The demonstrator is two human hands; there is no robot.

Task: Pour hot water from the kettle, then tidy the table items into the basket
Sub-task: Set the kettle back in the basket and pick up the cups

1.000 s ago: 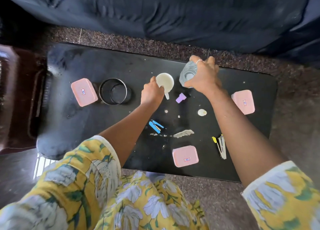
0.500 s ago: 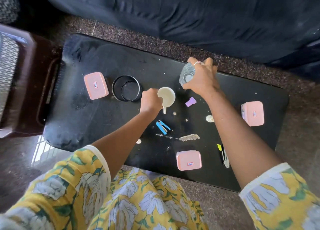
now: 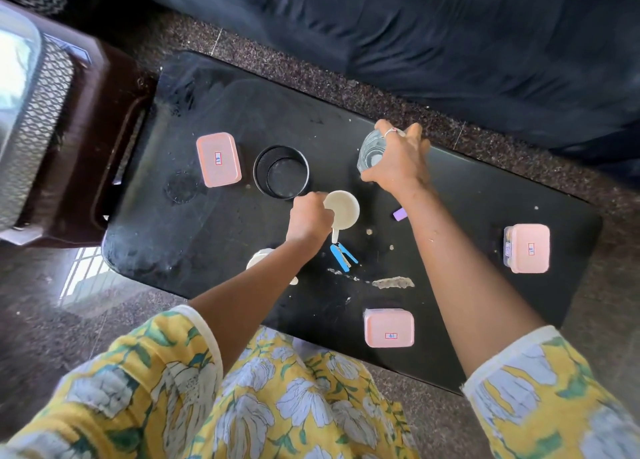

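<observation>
Black table (image 3: 207,237) beside a dark sofa: your left hand (image 3: 310,218) is gripping the white cup (image 3: 342,210) to steady it, while your right hand (image 3: 398,162) is clasping a glass (image 3: 372,150) just behind the cup, seemingly readying to pour.

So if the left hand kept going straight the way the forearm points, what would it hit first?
The left hand already grips the white cup. Straight on, up and to the right, the first thing looks like the glass held by the right hand, though height is hard to judge from above.
</observation>
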